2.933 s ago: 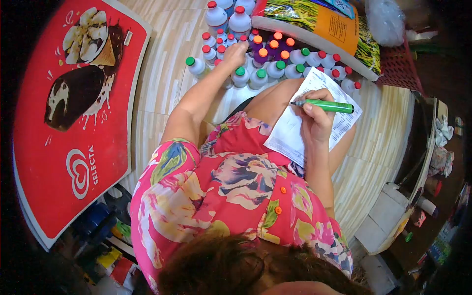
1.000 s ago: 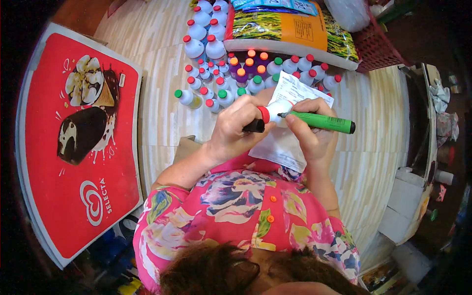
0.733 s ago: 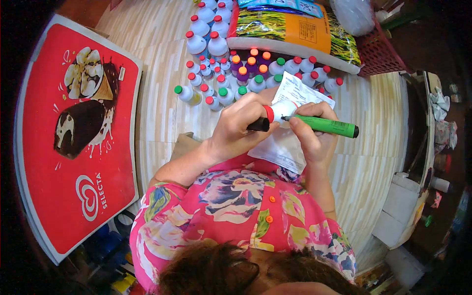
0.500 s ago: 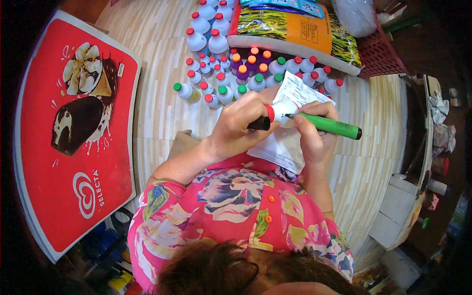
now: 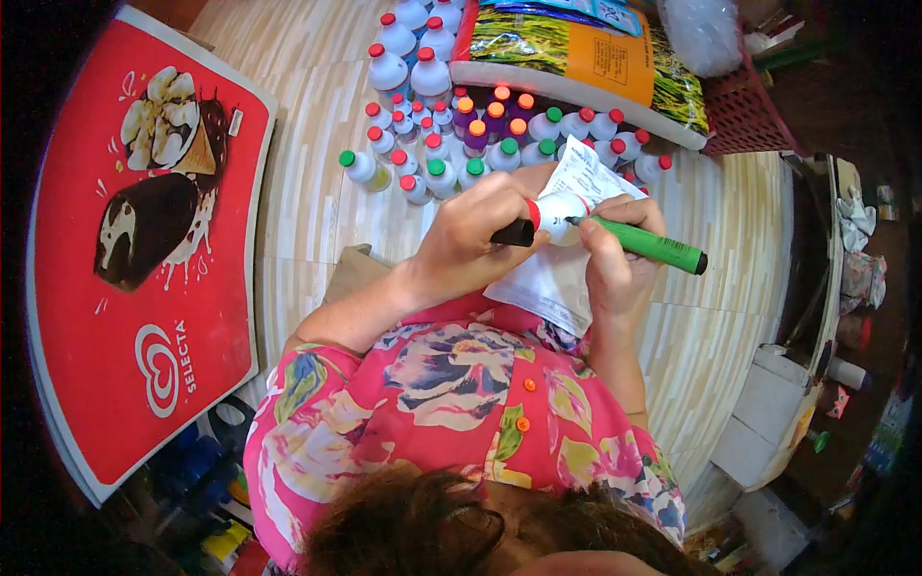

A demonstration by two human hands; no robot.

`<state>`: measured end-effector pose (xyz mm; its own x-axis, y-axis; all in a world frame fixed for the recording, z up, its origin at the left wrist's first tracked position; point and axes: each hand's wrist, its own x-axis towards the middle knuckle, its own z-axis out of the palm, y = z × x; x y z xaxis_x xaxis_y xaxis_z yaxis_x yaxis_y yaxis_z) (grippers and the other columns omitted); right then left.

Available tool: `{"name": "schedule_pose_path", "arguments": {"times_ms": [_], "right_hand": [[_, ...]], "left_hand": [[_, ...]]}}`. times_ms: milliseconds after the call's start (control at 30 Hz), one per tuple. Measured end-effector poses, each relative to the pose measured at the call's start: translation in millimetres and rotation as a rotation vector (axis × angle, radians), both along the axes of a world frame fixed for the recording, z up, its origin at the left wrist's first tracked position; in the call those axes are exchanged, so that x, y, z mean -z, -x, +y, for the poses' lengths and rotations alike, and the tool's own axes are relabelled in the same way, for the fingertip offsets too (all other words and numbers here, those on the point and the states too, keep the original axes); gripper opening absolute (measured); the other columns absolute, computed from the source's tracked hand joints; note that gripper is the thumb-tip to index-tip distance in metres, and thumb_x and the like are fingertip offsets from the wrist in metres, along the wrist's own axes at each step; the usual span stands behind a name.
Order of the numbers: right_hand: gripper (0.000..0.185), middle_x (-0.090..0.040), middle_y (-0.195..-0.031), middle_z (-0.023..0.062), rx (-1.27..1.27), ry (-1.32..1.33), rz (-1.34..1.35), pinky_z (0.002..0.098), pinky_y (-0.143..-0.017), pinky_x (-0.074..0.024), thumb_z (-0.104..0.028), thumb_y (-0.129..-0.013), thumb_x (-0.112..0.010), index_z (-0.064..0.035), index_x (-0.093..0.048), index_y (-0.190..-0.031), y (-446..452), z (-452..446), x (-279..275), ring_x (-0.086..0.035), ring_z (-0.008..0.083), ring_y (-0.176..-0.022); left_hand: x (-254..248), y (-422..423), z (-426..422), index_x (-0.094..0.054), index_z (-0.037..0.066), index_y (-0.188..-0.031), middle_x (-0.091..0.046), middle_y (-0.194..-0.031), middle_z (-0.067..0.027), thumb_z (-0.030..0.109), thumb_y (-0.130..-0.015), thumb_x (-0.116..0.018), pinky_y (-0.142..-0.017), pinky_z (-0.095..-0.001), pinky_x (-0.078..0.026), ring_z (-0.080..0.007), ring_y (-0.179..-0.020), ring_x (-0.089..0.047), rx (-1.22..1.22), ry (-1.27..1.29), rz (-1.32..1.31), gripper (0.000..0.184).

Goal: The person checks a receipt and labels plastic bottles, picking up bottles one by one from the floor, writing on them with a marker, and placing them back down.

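My left hand (image 5: 469, 228) is closed around a small white bottle (image 5: 561, 209) with a red cap, tipped on its side in front of my chest. A black pen cap (image 5: 513, 232) also sticks out from between its fingers. In my right hand (image 5: 615, 264) is a green marker (image 5: 651, 244), gripped like a pen, its dark tip at the bottle's white side. Small dark strokes show beside the tip. A printed white paper (image 5: 549, 286) lies under and behind the bottle, partly covered by both hands.
Several bottles with red, green and orange caps (image 5: 437, 168) stand on the floor ahead. Behind them lies an orange and green sack (image 5: 600, 60), beside a dark red basket (image 5: 754, 106). A red ice-cream freezer panel (image 5: 91, 317) stands at the left.
The dark mark on the bottle looks slightly larger, and the marker tip has shifted a little to the right. Both hands keep their holds. The whole view has shifted slightly.
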<state>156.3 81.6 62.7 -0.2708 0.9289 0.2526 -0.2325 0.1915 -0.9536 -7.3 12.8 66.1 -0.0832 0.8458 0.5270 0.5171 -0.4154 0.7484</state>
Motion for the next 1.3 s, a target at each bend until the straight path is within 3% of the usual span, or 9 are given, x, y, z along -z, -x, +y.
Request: {"name": "schedule_pose_path", "arguments": {"times_ms": [267, 433, 533, 600, 733, 833, 967, 1067, 1300], "right_hand": [[0.020, -0.052, -0.070, 0.0118, -0.132, 0.281, 0.397, 0.0272, -0.055, -0.0392, -0.007, -0.069, -0.059, -0.0016, -0.047, -0.084, -12, 15, 4, -0.043, 0.0152, -0.057], [0.027, -0.056, -0.083, 0.0152, -0.133, 0.269, 0.451, 0.0292, -0.059, -0.0420, -0.009, -0.078, -0.062, -0.0014, -0.050, -0.102, -9, 18, 8, -0.050, 0.0200, -0.066], [0.032, -0.061, -0.090, 0.0170, -0.154, 0.319, 0.366, 0.0303, -0.065, -0.0464, -0.010, -0.083, -0.063, 0.0009, -0.051, -0.110, 1, 15, 20, -0.057, 0.0217, -0.072], [0.033, -0.062, -0.091, 0.0174, -0.218, 0.333, 0.269, 0.0303, -0.067, -0.0478, -0.010, -0.082, -0.064, 0.0021, -0.051, -0.110, 11, 12, 33, -0.059, 0.0208, -0.072], [0.031, -0.063, -0.089, 0.0173, -0.276, 0.398, 0.242, 0.0284, -0.066, -0.0494, -0.009, -0.084, -0.064, 0.0035, -0.052, -0.110, 27, 2, 42, -0.060, 0.0191, -0.070], [0.030, -0.063, -0.088, 0.0167, -0.283, 0.434, 0.216, 0.0285, -0.066, -0.0496, -0.009, -0.084, -0.064, 0.0039, -0.053, -0.109, 27, 3, 52, -0.060, 0.0195, -0.071], [0.029, -0.063, -0.087, 0.0161, -0.274, 0.453, 0.202, 0.0280, -0.067, -0.0497, -0.007, -0.083, -0.064, 0.0039, -0.054, -0.107, 26, 5, 53, -0.059, 0.0194, -0.071], [0.028, -0.063, -0.087, 0.0155, -0.271, 0.458, 0.184, 0.0270, -0.067, -0.0496, -0.005, -0.082, -0.064, 0.0039, -0.054, -0.107, 25, 6, 54, -0.059, 0.0185, -0.071], [0.024, -0.064, -0.086, 0.0122, -0.213, 0.408, 0.016, 0.0238, -0.064, -0.0495, 0.002, -0.078, -0.065, 0.0034, -0.058, -0.101, 27, 0, 47, -0.060, 0.0144, -0.073]], "left_hand": [[4, 2, -2, -0.051, 0.003, -0.072, -0.060, -0.084, -0.0117, 0.003, -0.066, -0.078, -0.062, -0.0303, -0.044, -0.0202, -0.073, -0.057, 0.001, 0.021, -0.122, 0.028], [-59, 55, -31, -0.056, 0.001, -0.078, -0.059, -0.083, -0.0043, -0.004, -0.068, -0.074, -0.066, -0.0228, -0.045, -0.0098, -0.077, -0.055, -0.260, 0.041, -0.277, 0.021], [-71, 100, -43, -0.059, -0.002, -0.082, -0.059, -0.072, -0.0027, -0.002, -0.070, -0.073, -0.060, -0.0207, -0.044, -0.0064, -0.068, -0.054, -0.519, 0.061, 0.022, 0.018], [-52, 122, -33, -0.059, -0.002, -0.080, -0.057, -0.067, -0.0029, 0.003, -0.071, -0.073, -0.057, -0.0227, -0.043, -0.0072, -0.065, -0.054, -0.628, 0.101, 0.101, 0.018], [35, 172, 2, -0.060, 0.000, -0.079, -0.056, -0.069, -0.0147, 0.015, -0.069, -0.068, -0.058, -0.0355, -0.045, -0.0264, -0.061, -0.057, -0.635, 0.284, 0.261, 0.020], [98, 187, 25, -0.060, 0.001, -0.081, -0.059, -0.073, -0.0133, 0.013, -0.070, -0.069, -0.062, -0.0361, -0.046, -0.0249, -0.065, -0.059, -0.603, 0.243, 0.378, 0.019], [152, 188, 43, -0.059, 0.003, -0.083, -0.061, -0.081, -0.0182, 0.012, -0.070, -0.065, -0.065, -0.0426, -0.047, -0.0350, -0.076, -0.061, -0.604, 0.335, 0.407, 0.017], [168, 184, 56, -0.059, 0.004, -0.091, -0.061, -0.089, -0.0191, 0.012, -0.070, -0.062, -0.071, -0.0467, -0.048, -0.0366, -0.085, -0.060, -0.594, 0.594, 0.505, 0.024], [242, 184, 82, -0.059, 0.004, -0.091, -0.063, -0.089, -0.0190, 0.009, -0.070, -0.061, -0.068, -0.0471, -0.050, -0.0358, -0.083, -0.063, -0.500, 0.728, 0.559, 0.021]]}}
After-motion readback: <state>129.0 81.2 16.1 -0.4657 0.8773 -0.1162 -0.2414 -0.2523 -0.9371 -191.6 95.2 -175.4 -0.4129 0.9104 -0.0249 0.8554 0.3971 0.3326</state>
